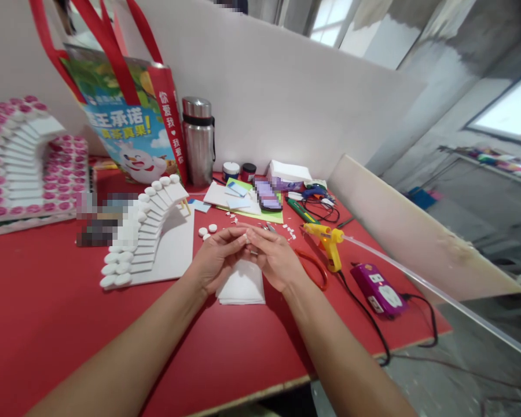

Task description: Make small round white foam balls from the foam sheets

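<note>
My left hand (219,255) and my right hand (274,255) meet over the red table (47,313), fingertips pinched together on a small white piece (245,237). What else the right fingers hold is hidden. Beneath the hands lies a stack of white foam sheets (242,288). Left of the hands stands a white foam stair model (145,237) edged with white round caps. A few loose white caps (207,230) lie just beyond my left hand. Red-handled scissors (315,267) lie by my right wrist.
A yellow glue gun (327,240) and purple power strip (378,289) sit to the right, cables trailing off the table edge. A pink-capped foam model (26,162), red bag (130,121), steel flask (198,142), paint jars (238,170) and a long white board (412,231) ring the area.
</note>
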A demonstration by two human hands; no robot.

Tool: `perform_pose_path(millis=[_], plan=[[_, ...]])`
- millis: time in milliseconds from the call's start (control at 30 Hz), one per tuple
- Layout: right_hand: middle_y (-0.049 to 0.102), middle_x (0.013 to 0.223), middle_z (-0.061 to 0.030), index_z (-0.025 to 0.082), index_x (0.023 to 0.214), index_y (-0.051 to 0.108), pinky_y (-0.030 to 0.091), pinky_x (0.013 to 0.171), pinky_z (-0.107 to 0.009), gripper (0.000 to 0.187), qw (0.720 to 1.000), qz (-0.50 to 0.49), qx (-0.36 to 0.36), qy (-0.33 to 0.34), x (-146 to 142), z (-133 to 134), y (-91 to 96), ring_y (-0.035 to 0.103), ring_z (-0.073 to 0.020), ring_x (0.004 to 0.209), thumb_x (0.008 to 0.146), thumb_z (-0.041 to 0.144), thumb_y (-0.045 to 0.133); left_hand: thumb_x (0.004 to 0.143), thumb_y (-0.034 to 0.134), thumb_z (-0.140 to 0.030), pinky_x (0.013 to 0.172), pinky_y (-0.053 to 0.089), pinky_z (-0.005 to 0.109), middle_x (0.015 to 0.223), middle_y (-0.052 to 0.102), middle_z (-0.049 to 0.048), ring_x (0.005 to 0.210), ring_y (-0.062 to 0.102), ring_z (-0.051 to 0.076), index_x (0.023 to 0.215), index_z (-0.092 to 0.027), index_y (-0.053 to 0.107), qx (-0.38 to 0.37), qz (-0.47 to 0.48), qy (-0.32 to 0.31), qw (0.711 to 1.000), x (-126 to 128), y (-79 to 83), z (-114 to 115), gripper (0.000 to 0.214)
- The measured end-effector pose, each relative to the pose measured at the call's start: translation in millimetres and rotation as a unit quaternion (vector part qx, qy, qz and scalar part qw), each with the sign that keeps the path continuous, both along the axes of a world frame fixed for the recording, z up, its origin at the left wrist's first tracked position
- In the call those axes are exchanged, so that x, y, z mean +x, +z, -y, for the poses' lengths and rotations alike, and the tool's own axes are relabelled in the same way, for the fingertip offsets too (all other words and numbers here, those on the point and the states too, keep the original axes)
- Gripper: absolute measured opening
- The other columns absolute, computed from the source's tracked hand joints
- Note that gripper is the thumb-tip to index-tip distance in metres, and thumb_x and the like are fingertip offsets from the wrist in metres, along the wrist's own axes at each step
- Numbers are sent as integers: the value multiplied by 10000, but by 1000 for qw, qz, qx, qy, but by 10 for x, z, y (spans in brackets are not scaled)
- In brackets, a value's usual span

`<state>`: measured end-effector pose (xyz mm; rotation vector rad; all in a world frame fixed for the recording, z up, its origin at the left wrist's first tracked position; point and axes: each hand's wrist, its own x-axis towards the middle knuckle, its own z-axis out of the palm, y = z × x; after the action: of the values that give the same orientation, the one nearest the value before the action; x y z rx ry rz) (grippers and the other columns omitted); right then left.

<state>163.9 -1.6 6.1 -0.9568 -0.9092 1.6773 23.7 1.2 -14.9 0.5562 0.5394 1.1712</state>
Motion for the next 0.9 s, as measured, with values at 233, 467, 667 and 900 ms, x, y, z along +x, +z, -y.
perform_pose_path(millis=[233,467,667,900], plan=[[728,824,-8,203,1002,822,537,819,-291,361,1000,-24,-11,1,108,-27,-28,588,-95,690,732,432,891,652,942,-176,757,579,238,832,782,55,724,710,121,870,-132,805,7,-33,18,999,40,46,30,261],[710,807,-3,199,934,820,552,815,-317,327,1000,-20,4,-16,118,-33,-55,575,-106,697,712,427,898,625,946,-167,778,577,251,864,797,73,737,718,130,896,-132,824,-6,-52,34,998,49,61,34,299],[713,793,-13,185,888,825,540,770,-290,332,999,-20,-2,-40,54,-42,-119,579,-108,694,664,408,926,568,974,-211,755,574,258,820,797,63,705,711,135,842,-144,829,-7,-67,62,996,84,25,43,317],[726,850,-30,205,964,818,505,675,-276,346,970,165,123,-128,127,-9,-36,612,-142,723,817,517,786,787,825,-234,714,524,275,915,761,60,729,669,157,954,-186,814,148,-311,147,927,-21,33,9,175]])
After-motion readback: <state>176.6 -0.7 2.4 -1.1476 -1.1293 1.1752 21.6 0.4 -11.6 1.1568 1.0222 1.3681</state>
